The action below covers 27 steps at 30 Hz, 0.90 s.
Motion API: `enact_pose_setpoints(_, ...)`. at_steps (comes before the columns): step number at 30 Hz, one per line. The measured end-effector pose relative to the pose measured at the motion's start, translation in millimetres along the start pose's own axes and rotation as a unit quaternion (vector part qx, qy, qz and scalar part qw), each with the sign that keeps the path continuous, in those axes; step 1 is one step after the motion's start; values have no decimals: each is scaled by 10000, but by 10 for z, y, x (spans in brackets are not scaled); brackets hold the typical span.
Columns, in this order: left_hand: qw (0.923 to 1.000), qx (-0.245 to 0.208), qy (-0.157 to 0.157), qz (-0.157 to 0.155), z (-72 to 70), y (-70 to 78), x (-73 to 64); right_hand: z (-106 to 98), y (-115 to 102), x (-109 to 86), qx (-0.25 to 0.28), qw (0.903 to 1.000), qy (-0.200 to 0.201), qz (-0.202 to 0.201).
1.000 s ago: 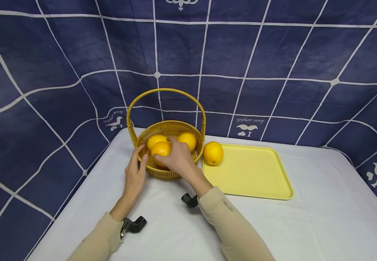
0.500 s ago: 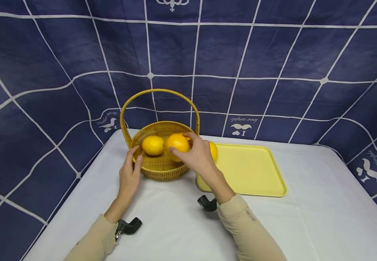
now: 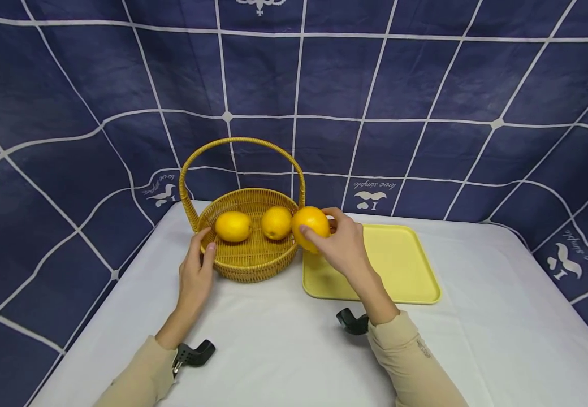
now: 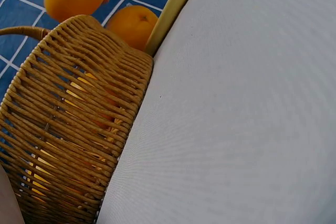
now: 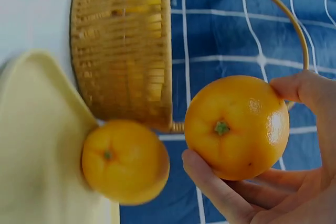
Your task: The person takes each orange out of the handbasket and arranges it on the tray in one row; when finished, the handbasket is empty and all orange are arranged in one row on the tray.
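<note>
My right hand (image 3: pixel 345 240) holds an orange (image 3: pixel 311 229) between thumb and fingers, just above the right rim of the wicker basket (image 3: pixel 253 274). In the right wrist view the orange (image 5: pixel 239 129) shows its green stem end. Around the basket's left rim lies my left hand (image 3: pixel 194 277), its fingertips and thumb on the rim; only a sliver of it shows in the left wrist view. Inside the basket sit a rounder orange (image 3: pixel 276 223) and a more oval yellow fruit (image 3: pixel 233 226). Another orange (image 5: pixel 126 161) rests at the tray's edge, hidden in the head view.
A yellow tray (image 3: pixel 401 265) lies right of the basket on a white-covered table (image 3: pixel 284 350). The tall basket handle (image 3: pixel 243 139) arches upward. Behind and to the left hangs a blue cloth (image 3: pixel 406 85) with white lines.
My right hand has lifted the orange out of the basket and moved it right, toward the tray. My left hand stays at the basket's left rim.
</note>
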<state>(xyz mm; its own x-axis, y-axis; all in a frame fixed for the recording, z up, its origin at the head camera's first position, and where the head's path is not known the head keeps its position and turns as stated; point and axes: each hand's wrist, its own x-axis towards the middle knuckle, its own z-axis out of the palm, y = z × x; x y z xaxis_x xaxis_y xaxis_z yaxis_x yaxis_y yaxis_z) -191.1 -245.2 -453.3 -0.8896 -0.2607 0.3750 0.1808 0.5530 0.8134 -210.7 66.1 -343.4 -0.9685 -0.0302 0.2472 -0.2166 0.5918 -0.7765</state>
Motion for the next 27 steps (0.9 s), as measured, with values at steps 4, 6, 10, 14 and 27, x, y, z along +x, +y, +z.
enact_pose_setpoints(4, 10000, -11, -22, -36, -1, -9, 0, -109, 117, 58, -111, 9996, 244, 114)
enact_pose_setpoints(6, 10000, -21, -8, -45, -2, -19, 2, -141, 193, 90, -158, 9990, 372, 171)
enact_pose_setpoints(10, 10000, -41, 22, 5, 2, -33, 8, -196, 372, 149, -389, 9962, 704, 339)
enact_pose_setpoints(14, 10000, -81, 9, 31, 9, -37, 8, -254, 526, 191, -552, 9918, 971, 622)
enact_pose_setpoints(27, 10000, -54, 32, 67, 11, -33, 10, -175, 870, 224, -920, 9843, 748, 1309)
